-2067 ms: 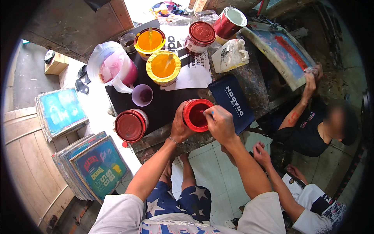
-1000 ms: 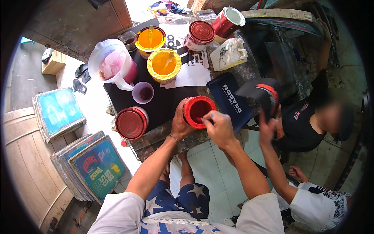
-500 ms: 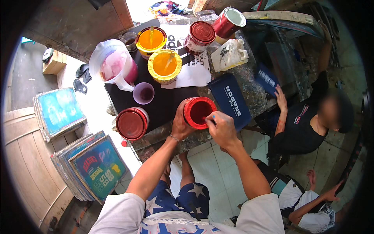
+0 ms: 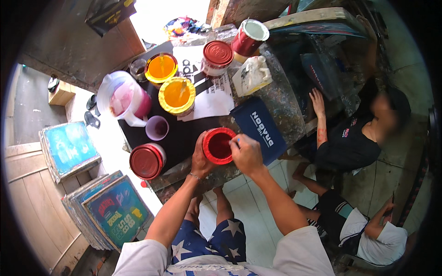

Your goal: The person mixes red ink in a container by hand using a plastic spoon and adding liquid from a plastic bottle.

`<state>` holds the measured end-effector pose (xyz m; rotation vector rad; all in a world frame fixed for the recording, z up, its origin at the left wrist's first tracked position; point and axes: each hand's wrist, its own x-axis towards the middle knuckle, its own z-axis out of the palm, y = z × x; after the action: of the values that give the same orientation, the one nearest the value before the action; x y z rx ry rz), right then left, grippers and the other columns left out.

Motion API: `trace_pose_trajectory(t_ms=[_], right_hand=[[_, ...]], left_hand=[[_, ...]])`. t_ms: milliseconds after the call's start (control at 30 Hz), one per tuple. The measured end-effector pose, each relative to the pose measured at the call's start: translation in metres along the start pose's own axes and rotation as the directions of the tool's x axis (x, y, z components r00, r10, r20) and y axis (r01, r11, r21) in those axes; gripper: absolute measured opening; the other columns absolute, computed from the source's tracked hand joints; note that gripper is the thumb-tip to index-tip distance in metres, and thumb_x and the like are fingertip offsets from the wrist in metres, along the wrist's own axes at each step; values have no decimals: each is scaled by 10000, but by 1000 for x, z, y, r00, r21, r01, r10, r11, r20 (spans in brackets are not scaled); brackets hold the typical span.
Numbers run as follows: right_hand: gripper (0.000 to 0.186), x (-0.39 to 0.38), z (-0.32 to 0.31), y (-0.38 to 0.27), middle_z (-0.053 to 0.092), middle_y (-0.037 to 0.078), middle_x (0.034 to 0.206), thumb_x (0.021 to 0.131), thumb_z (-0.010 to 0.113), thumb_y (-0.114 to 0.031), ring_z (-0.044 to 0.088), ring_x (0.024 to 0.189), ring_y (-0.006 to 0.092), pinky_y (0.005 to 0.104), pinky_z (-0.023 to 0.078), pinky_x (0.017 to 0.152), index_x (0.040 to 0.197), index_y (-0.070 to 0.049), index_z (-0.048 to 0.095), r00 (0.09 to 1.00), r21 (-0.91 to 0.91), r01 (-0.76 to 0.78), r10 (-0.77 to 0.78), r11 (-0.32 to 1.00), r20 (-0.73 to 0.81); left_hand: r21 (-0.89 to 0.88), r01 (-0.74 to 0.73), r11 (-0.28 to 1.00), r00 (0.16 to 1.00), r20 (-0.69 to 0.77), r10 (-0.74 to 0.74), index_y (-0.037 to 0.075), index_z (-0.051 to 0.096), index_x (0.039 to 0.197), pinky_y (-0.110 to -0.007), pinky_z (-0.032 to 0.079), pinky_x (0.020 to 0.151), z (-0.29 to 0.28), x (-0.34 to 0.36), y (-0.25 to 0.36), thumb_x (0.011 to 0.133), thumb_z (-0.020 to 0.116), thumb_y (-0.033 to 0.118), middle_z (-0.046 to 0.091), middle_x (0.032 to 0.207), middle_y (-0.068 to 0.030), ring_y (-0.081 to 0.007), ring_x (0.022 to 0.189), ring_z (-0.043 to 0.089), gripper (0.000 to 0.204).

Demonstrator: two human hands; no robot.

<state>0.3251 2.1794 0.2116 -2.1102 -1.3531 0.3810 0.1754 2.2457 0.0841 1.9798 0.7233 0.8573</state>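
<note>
A tub of red paint with a bright red rim point(image 4: 208, 152) is at the table's near edge. My left hand point(image 4: 200, 160) is wrapped round its left side, steadying it. My right hand point(image 4: 247, 155) is closed at the right of the rim, its fingertips over the opening; what they pinch, if anything, is hidden. Beyond the tub are two containers of yellow paint, one point(image 4: 177, 95) nearer and one point(image 4: 161, 68) farther, each with a stick in it. A lidded red-brown can point(image 4: 147, 162) stands to the left, and a dark blue printed panel point(image 4: 258, 130) lies to the right.
A pitcher of pink stuff point(image 4: 123, 99) and a purple cup point(image 4: 157, 128) stand at the left. Toward the back are a lidded can point(image 4: 218, 54), a red can point(image 4: 250, 37) and a stained white jug point(image 4: 252, 76). A co-worker's hand point(image 4: 317, 103) is at the right; printing screens point(image 4: 115, 211) lean lower left.
My view has shifted, so the table things sit farther left. My hands stay at the red tub. The co-worker's raised blue panel is now down on the dark surface, their hand beside it.
</note>
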Motion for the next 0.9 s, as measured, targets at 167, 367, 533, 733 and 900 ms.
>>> trace_pose_trajectory(t_ms=[167, 367, 533, 733, 900], right_hand=[[241, 7, -34, 2, 670, 157, 904, 891, 716, -190, 638, 895, 376, 487, 528, 777, 1037, 1, 702, 993, -38, 97, -94, 995, 77], [980, 103, -32, 89, 456, 265, 1441, 767, 871, -261, 504, 1292, 409, 466, 402, 1093, 1518, -29, 285, 920, 214, -129, 197, 968, -340], [980, 152, 27, 119, 461, 210, 1416, 708, 886, -46, 505, 1320, 327, 440, 430, 1102, 1480, -6, 284, 865, 657, 128, 241, 742, -441], [701, 160, 41, 132, 587, 169, 1274, 752, 815, 76, 629, 1155, 262, 380, 534, 1006, 1344, 7, 446, 824, 684, 205, 254, 700, -507], [636, 156, 26, 129, 620, 156, 1242, 760, 798, 97, 648, 1113, 254, 358, 572, 941, 1314, 30, 493, 821, 707, 255, 238, 660, -519]], left_hand=[[78, 47, 996, 998, 42, -51, 62, 263, 1489, -416, 315, 1211, -6, -2, 3, 641, 940, 223, 544, 1413, -122, -287, 1343, 506, 1097], [97, 21, 995, 991, 132, -34, 88, 370, 1469, -428, 340, 1197, -14, 9, 7, 615, 953, 231, 478, 1454, -149, -345, 1432, 388, 1044], [-146, 34, 989, 996, 82, -22, 65, 408, 1459, -431, 382, 1164, -8, 5, -11, 585, 977, 245, 388, 1532, -161, -304, 1431, 395, 1059], [-232, 100, 968, 993, -35, -111, 19, 392, 1462, -430, 444, 1121, -13, 4, -2, 623, 958, 200, 448, 1488, -221, -344, 1368, 490, 1028], [-240, 269, 933, 955, -58, -291, 28, 354, 1481, -436, 453, 1110, -22, -17, 10, 633, 954, 219, 445, 1489, -233, -348, 1361, 496, 1057]])
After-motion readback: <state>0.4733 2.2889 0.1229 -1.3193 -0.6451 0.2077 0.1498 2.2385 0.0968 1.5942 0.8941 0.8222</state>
